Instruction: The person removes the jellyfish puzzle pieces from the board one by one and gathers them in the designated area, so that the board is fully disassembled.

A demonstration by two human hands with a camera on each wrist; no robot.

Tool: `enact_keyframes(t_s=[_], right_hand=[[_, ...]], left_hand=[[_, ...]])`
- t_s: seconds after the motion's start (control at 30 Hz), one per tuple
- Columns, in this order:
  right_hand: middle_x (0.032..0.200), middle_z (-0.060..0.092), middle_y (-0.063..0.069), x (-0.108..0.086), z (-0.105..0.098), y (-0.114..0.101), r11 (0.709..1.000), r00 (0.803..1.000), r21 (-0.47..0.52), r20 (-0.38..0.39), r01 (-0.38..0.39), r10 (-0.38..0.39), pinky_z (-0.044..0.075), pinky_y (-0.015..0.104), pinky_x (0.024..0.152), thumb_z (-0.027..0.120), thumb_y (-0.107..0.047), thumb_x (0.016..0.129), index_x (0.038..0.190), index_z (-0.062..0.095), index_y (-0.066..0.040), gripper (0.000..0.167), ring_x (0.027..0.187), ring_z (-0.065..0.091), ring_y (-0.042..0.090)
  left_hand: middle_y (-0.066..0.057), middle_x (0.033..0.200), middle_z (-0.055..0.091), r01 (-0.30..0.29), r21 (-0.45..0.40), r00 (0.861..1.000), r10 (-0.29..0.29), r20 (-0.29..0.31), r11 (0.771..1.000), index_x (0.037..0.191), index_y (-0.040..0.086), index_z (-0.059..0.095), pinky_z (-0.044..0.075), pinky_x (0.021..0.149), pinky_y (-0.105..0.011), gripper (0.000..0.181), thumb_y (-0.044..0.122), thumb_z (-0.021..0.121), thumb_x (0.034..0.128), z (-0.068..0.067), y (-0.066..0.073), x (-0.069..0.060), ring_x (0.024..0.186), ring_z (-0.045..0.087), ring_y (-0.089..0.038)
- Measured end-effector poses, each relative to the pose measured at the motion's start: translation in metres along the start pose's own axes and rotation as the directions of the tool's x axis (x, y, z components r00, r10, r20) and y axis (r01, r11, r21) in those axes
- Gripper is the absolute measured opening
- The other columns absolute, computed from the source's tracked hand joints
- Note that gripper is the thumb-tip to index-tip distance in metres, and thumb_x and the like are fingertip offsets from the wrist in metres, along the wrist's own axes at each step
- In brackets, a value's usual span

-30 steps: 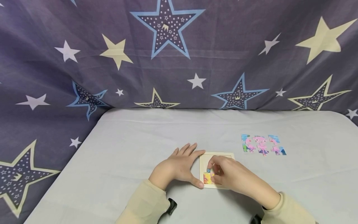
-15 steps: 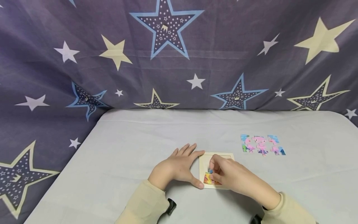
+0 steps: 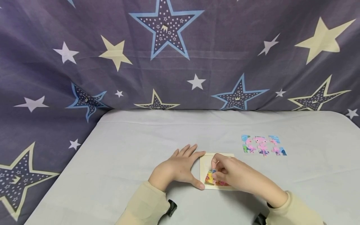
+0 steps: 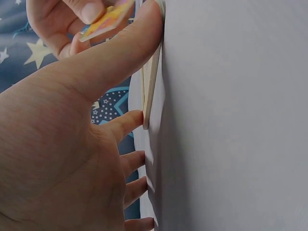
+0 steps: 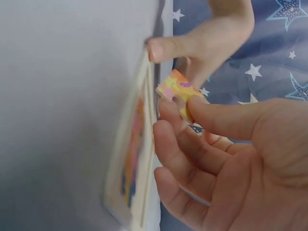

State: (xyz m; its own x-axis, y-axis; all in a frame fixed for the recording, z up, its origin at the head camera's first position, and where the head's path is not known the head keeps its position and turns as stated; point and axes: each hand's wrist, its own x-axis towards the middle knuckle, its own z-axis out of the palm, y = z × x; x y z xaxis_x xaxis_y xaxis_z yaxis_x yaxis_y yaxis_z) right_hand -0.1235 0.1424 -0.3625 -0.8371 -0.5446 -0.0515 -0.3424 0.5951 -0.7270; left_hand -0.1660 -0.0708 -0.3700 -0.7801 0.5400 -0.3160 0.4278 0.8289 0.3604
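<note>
A shallow light wooden tray [image 3: 203, 168] lies flat on the pale cloth. At its left edge the left hand [image 3: 180, 167] rests with fingers spread, thumb [image 4: 139, 33] and index finger touching the frame. Between thumb and fingertips the right hand [image 3: 234, 173] pinches a yellow and orange puzzle piece [image 5: 180, 89], held tilted over the tray's lower left. Other coloured pieces [image 3: 223, 183] lie inside along the tray's near edge, partly covered by the right hand in the head view; the right wrist view shows them as a strip [image 5: 132, 159].
On the cloth [image 3: 140, 134], to the right behind the tray, lie several pink and blue puzzle pieces [image 3: 262, 145] in three groups. A dark star-patterned curtain [image 3: 180, 72] hangs along the back and left side.
The pinched piece has been tilted up and raised from the tray's lower left, and more of the pieces beside it show. The right hand has shifted slightly right; the left stays in place.
</note>
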Motion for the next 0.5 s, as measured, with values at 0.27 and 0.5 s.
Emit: enact_keyframes(t_s=[0.27,0.5], right_hand=[[0.08,0.065,-0.008,-0.007,-0.02,0.0,0.999,0.999,-0.016,-0.026,-0.029,0.029,0.048,0.028,0.064,0.066,-0.009,0.095,0.1,0.054,-0.012,0.014,0.07,0.056,0.009],[0.078,0.063,-0.006,-0.014,-0.044,0.01,0.998,0.997,-0.056,-0.073,-0.036,0.032,0.047,0.028,0.062,0.066,-0.003,0.093,0.102,0.057,-0.009,0.014,0.071,0.057,0.011]], left_hand=[[-0.004,0.165,0.014,-0.003,-0.012,1.0,0.003,-0.004,1.0,0.156,0.028,0.031,0.007,0.121,-0.051,0.107,0.058,0.085,0.0682,0.001,0.0,0.0,0.152,0.006,-0.025],[-0.004,0.165,0.015,-0.01,-0.024,1.0,0.009,-0.015,1.0,0.155,0.027,0.033,0.008,0.121,-0.052,0.107,0.056,0.086,0.067,0.001,-0.001,0.001,0.152,0.007,-0.026]])
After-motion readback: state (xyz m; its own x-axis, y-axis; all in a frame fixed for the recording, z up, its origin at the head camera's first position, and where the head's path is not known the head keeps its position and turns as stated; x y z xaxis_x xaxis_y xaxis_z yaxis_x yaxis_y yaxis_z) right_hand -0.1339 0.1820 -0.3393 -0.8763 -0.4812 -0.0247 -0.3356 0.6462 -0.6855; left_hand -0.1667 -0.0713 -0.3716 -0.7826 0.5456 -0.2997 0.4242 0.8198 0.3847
